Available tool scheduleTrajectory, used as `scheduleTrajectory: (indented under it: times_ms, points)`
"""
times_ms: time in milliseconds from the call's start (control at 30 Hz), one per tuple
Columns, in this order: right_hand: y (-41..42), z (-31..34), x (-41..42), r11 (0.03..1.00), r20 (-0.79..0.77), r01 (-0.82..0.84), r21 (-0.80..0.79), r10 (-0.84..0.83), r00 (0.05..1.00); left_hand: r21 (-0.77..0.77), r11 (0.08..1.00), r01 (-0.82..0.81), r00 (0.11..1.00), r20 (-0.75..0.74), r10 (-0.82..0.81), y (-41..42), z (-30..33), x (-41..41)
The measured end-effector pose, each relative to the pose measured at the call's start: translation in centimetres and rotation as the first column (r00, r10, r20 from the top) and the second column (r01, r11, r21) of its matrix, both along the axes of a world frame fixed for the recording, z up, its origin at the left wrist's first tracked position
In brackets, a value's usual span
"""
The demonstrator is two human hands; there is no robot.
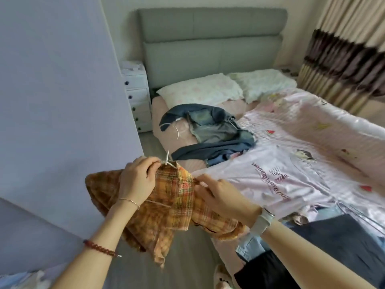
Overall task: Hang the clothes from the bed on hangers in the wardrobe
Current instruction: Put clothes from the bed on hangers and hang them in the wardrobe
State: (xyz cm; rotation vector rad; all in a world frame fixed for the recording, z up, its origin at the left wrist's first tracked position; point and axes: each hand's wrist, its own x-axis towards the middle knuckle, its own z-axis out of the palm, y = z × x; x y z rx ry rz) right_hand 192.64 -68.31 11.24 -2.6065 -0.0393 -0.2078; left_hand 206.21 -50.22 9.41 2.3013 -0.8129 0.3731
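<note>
Orange plaid shirt (166, 197): my left grip (136, 182) pinches the white hanger (166, 161) at its collar; right grip (225, 197), spread, steadies the cloth.

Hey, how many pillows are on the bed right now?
2. The first pillow lies at the headboard end, nearer the white drawer unit; the second pillow lies beside it, nearer the curtain. None appear hidden.

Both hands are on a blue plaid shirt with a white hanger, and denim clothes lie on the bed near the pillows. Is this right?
Not quite: in the head view the plaid shirt is orange, not blue. Otherwise right: left hand and right hand are on it, white hanger at its collar, denim clothes on the bed near the pillows.
</note>
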Motion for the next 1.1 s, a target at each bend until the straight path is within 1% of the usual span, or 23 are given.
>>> scheduleTrajectory:
  times_ms: [67, 133, 200, 267, 333, 400, 500, 633, 733, 800, 900, 1000, 1067, 1100]
  points:
    - [-1.2, 0.6, -0.1, 0.991, 0.024, 0.13, 0.045, -0.131, 0.991, -0.007, 0.999, 0.033, 0.996, 0.083, -0.032, -2.9, 1.3, 0.4]
    - [-3.1, 1.2, -0.1, 0.972, 0.071, 0.218, 0.088, -0.225, 0.972, -0.019, 0.996, 0.085, 0.989, 0.126, -0.082, -5.6, 2.6, 0.6]
    - [-5.6, 1.8, -0.4, 0.947, 0.13, 0.278, 0.159, -0.299, 0.945, -0.041, 0.99, 0.133, 0.982, 0.144, -0.126, -8.6, 3.6, 0.9]
    - [-8.6, 2.2, -0.6, 0.926, 0.185, 0.328, 0.186, -0.36, 0.914, -0.059, 0.985, 0.164, 0.976, 0.152, -0.154, -12.2, 4.6, 1.1]
    - [-11.8, 2.5, -0.9, 0.896, 0.195, 0.381, 0.228, -0.426, 0.883, -0.067, 0.977, 0.201, 0.966, 0.181, -0.186, -16.4, 5.7, 1.3]
    - [-15.3, 2.7, -1.3, 0.85, 0.177, 0.44, 0.289, -0.499, 0.848, -0.059, 0.969, 0.242, 0.951, 0.21, -0.225, -21.1, 6.7, 1.4]
    - [-21.5, 3.1, -2.1, 0.767, 0.18, 0.52, 0.375, -0.611, 0.771, -0.03, 0.946, 0.322, 0.921, 0.242, -0.305, -29.0, 8.0, 1.3]
    - [-30.7, 2.9, -3.3, 0.702, 0.218, 0.579, 0.414, -0.694, 0.686, -0.009, 0.911, 0.412, 0.882, 0.256, -0.396, -40.4, 8.5, 1.0]
    - [-37.8, 1.2, -4.2, 0.649, 0.225, 0.632, 0.424, -0.752, 0.62, -0.028, 0.89, 0.454, 0.87, 0.226, -0.437, -48.7, 7.0, 0.1]
    - [-42.1, -0.9, -4.8, 0.602, 0.195, 0.677, 0.424, -0.79, 0.581, -0.036, 0.883, 0.468, 0.879, 0.124, -0.461, -53.3, 4.4, -0.7]
    - [-48.0, -5.5, -5.5, 0.535, 0.124, 0.757, 0.375, -0.839, 0.531, 0.054, 0.856, 0.514, 0.849, -0.177, -0.498, -58.0, -1.1, -1.8]
    - [-52.7, -11.4, -6.0, 0.489, 0.052, 0.819, 0.301, -0.866, 0.498, 0.176, 0.822, 0.542, 0.791, -0.438, -0.428, -60.2, -8.1, -2.1]
    - [-55.1, -16.1, -6.1, 0.457, 0.008, 0.867, 0.201, -0.885, 0.465, 0.254, 0.797, 0.548, 0.761, -0.547, -0.349, -60.5, -13.2, -2.1]
    - [-56.0, -18.4, -6.2, 0.44, -0.022, 0.885, 0.152, -0.894, 0.448, 0.316, 0.776, 0.546, 0.759, -0.578, -0.299, -60.3, -15.9, -2.1]
